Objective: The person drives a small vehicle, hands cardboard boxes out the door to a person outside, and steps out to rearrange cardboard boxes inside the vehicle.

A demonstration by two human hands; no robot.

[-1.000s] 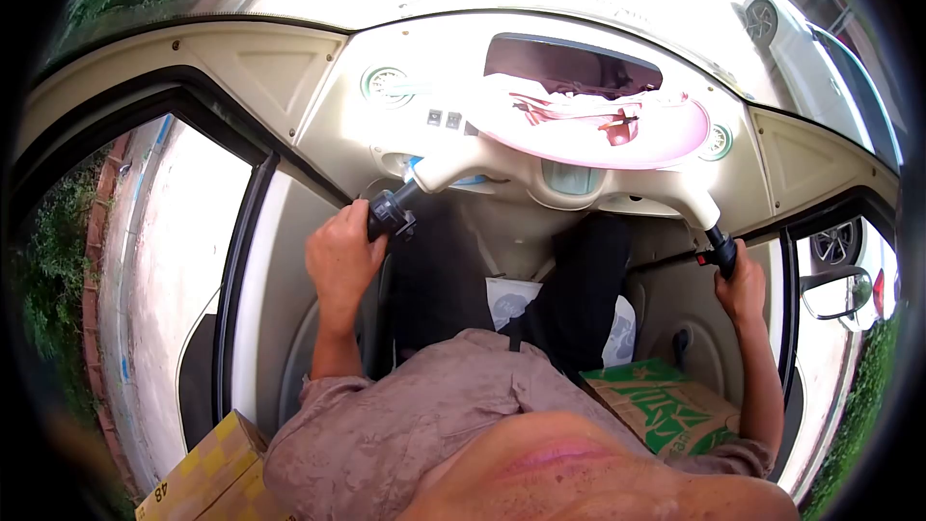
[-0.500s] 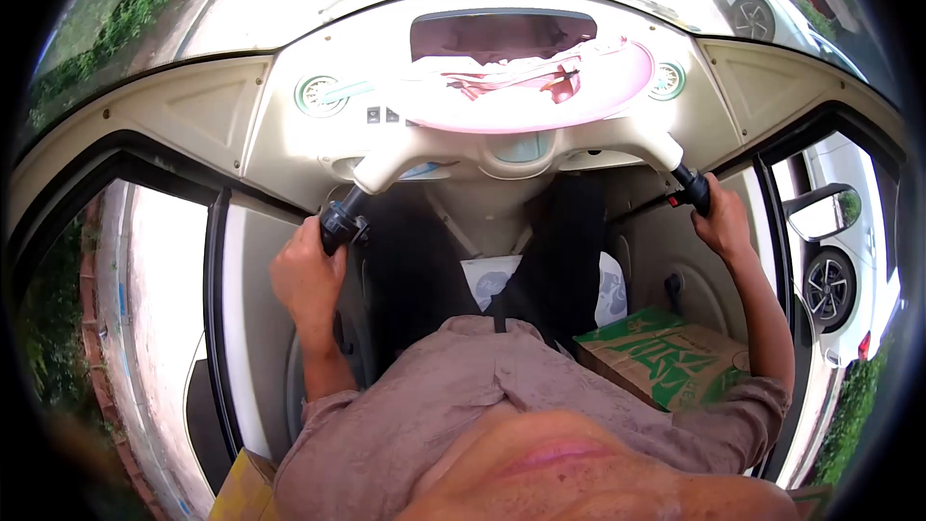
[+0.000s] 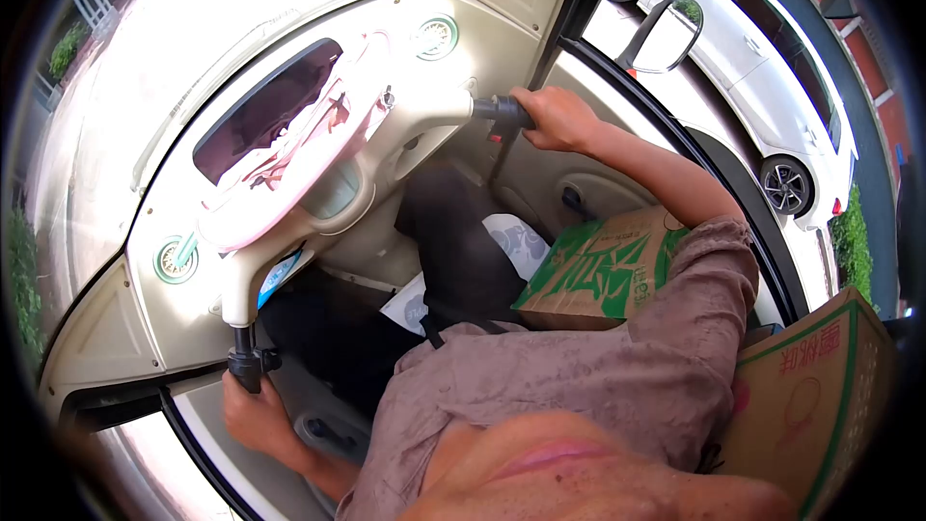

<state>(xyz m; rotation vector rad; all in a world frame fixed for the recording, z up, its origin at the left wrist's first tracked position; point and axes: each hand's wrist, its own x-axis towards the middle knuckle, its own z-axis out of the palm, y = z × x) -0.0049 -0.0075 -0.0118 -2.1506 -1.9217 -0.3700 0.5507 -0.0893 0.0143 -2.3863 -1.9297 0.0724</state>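
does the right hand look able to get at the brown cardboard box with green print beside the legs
Probably yes, if the right hand lets go of the black handlebar grip: the brown cardboard box with green print sits near that forearm, and nothing visible lies on its printed top.

The handlebar (image 3: 361,210) is cream and smooth, with a rounded middle that holds a pale grey-green panel (image 3: 333,193). It slants across the view from lower left to upper right, its two arms curving out to black grips. The left grip (image 3: 247,367) points toward the bottom of the view, with a dark fitting jutting from its side; the left hand (image 3: 258,415) is wrapped round its end. The right grip (image 3: 502,113) points rightward, a small red part beneath it, its outer end enclosed by the right hand (image 3: 559,120).
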